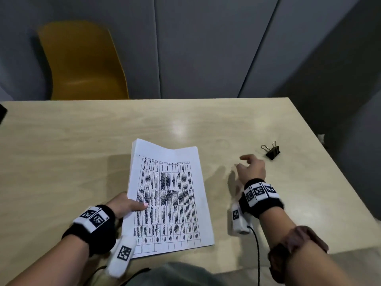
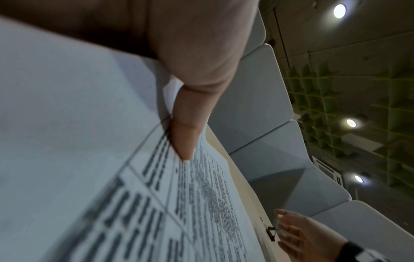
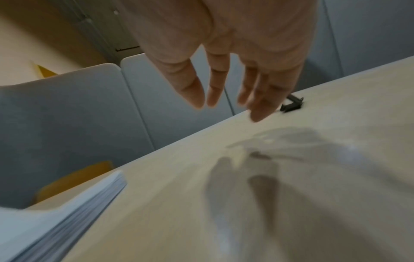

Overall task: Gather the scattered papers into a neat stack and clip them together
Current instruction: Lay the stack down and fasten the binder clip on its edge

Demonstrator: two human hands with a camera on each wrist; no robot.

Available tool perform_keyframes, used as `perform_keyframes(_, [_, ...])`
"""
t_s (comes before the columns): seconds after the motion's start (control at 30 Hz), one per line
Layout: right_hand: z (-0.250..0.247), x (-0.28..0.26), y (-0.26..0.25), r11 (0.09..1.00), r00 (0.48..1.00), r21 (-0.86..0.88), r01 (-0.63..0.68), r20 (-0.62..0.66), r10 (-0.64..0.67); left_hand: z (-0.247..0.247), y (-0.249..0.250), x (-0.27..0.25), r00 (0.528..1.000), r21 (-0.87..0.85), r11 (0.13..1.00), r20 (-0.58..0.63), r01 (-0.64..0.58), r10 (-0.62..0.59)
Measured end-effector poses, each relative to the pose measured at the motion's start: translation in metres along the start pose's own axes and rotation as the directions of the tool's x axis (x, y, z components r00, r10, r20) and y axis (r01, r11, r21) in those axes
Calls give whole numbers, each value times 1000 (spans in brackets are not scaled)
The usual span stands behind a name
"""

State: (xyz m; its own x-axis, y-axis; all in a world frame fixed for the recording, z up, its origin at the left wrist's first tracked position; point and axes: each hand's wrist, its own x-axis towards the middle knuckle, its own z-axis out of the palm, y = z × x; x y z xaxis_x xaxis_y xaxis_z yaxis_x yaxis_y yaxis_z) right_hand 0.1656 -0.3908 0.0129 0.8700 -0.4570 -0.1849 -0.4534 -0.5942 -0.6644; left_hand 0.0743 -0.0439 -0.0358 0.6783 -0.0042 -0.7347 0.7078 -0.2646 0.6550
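A stack of white papers with a printed table on the top sheet lies in the middle of the table, its far end slightly raised. My left hand grips the stack's left edge, thumb on top and the other fingers hidden beneath. A black binder clip with silver handles lies on the table at the right. My right hand hovers over the table between stack and clip, fingers spread and holding nothing. The clip sits just beyond those fingertips.
The light wooden table ends at a right edge just past the clip. A yellow chair stands behind the far edge, with grey wall panels beyond it. A black cable runs from my right wrist toward me.
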Motion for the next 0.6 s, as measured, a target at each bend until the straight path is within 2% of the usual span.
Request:
perform_keyframes(0.1, [-18,32,-2,992,993,-86,-94,-81,87,14,10,7,1000,16,1000,0,-20,20])
perform_keyframes(0.17, [-22,50,-1,981,991,-148,-129,-63,121,20,11,12,999,18,999,-17,-46,47])
perform_keyframes(0.37, [-21,87,16,933,990,-340,-114,44,137,28,11,9,995,20,996,-35,-92,93])
perform_keyframes(0.47, [-16,86,25,949,991,-301,-98,61,122,29,11,8,995,24,996,-38,-87,88])
perform_keyframes(0.6, [-9,69,33,982,999,-187,-13,-31,8,22,-1,20,997,46,997,-46,-61,63])
